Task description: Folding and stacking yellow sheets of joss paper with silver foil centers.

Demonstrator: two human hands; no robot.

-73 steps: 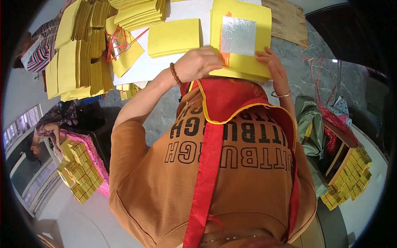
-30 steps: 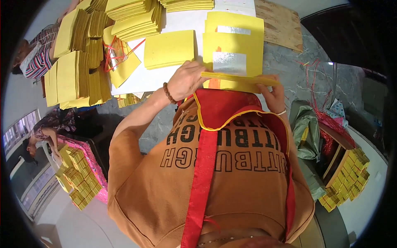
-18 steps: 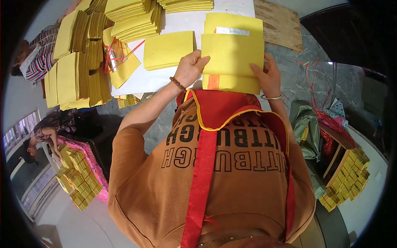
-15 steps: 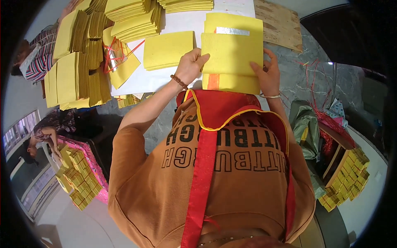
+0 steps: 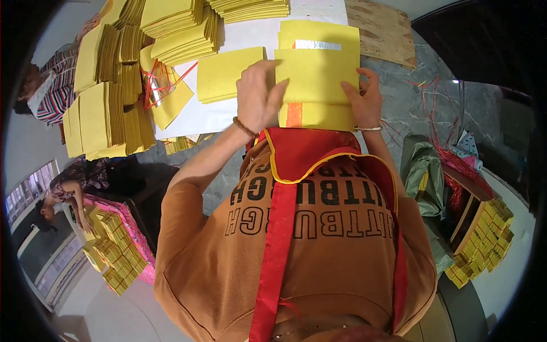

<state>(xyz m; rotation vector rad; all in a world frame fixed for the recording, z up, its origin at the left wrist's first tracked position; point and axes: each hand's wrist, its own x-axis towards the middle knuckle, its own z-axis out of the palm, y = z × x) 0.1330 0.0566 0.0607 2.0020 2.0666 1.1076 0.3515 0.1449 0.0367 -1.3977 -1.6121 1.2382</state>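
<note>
A stack of yellow paper sheets (image 5: 319, 77) lies at the near edge of the table, in front of my body. A silver foil patch (image 5: 319, 45) shows above the top sheet, and an orange-red strip (image 5: 294, 115) shows below it. Beside the stack's left edge is my left hand (image 5: 256, 94), open, with thumb and fingers apart and the thumb tip by the paper. My right hand (image 5: 366, 102) is at the right edge, its thumb on the top sheet and its fingers curled at the side. Another flat yellow pile (image 5: 228, 74) rests just left of my left hand.
Tall yellow paper stacks (image 5: 94, 117) crowd the table's left side, with red ties (image 5: 156, 85) beside them. A plywood board (image 5: 382, 34) lies beyond the table at right. People work at far left, one by tied yellow bundles (image 5: 119, 245); more bundles (image 5: 484, 239) stand at right.
My left hand has let go of the sheet's left edge, its fingers spreading as it moved slightly left. My right hand stays at the right edge, nearly unmoved.
</note>
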